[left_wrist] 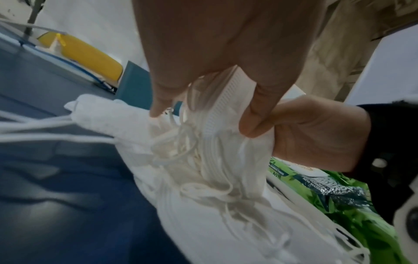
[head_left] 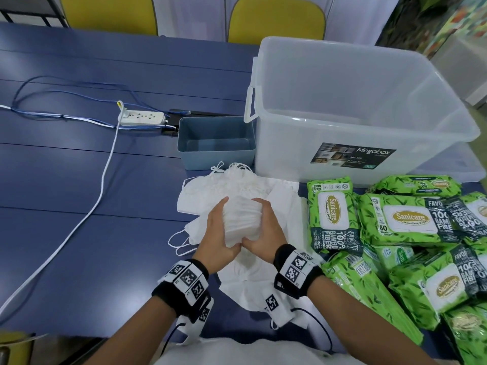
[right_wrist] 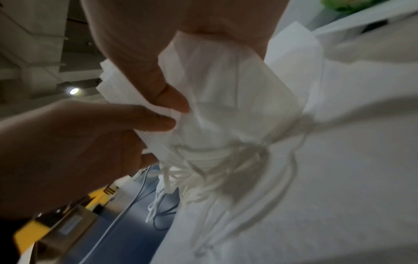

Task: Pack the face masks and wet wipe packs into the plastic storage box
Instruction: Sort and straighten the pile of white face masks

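A thick stack of white face masks (head_left: 241, 221) is squeezed between my two hands just above the table. My left hand (head_left: 220, 233) grips its left side and my right hand (head_left: 266, 230) grips its right side. Ear loops (left_wrist: 192, 160) dangle from the stack (right_wrist: 226, 100). More loose masks (head_left: 210, 191) lie spread on the blue table beneath and behind the hands. Green wet wipe packs (head_left: 405, 219) are piled to the right. The clear plastic storage box (head_left: 369, 106) stands open behind them, nothing visible inside.
A small blue-grey bin (head_left: 216, 143) sits left of the storage box. A white power strip (head_left: 143, 118) with cables (head_left: 100, 191) lies on the left of the table (head_left: 66, 180). Two yellow chairs (head_left: 276, 19) stand beyond the far edge.
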Motion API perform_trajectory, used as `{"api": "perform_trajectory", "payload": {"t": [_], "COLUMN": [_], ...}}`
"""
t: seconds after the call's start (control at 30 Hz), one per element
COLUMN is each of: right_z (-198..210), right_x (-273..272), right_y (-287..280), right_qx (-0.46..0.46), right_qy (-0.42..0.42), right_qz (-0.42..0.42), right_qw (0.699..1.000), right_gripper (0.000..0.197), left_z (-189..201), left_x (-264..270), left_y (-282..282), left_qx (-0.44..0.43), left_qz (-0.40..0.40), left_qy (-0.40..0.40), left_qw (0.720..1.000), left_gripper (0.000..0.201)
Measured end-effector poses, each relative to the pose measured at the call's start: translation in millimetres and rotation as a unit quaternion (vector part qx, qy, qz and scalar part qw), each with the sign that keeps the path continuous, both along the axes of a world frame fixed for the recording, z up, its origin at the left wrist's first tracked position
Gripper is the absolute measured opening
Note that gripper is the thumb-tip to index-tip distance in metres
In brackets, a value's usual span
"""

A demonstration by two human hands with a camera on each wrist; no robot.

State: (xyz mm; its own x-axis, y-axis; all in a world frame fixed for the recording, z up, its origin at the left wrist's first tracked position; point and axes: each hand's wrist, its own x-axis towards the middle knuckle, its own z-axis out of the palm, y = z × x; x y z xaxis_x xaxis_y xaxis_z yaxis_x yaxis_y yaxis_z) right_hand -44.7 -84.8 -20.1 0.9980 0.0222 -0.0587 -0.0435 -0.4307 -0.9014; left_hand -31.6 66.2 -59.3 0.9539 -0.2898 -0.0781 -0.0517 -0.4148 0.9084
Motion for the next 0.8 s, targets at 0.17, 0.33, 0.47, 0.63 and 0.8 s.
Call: {"api": "perform_trajectory", "payload": {"t": [0.17,0.33,0.47,0.63,0.8], "right_z": [1,-3,-3,18,14], "right_x": [-1,1,1,4,1], "right_y": [1,0,-1,4,2], "right_qx": [-0.156,-0.150,-0.175,-0.299,-0.447], "right_qy": [-0.016,-0.010,0.005,-0.156,-0.180], "right_qz": [0.023,0.066,0.070,0.078,0.106], "right_qw": [0.987,0.986,0.982,0.938,0.869], "right_gripper": [0.066,0.074,0.051,0.041,0.060], "left_z": [15,24,22,40,30], "left_x": [-6,-4,-8,-14,-18], "left_y": [-1,-1,6,9,7], "left_qx": [0.081,0.046,0.019,-0.064,-0.040], "left_qz": [0.051,0.016,0.040,0.074,0.064], "left_qy": [-0.063,-0.101,-0.058,-0.047,-0.092], "left_qw": [0.993,0.994,0.997,0.994,0.993], "left_gripper": [0.096,0.098,0.067,0.065,0.095]}}
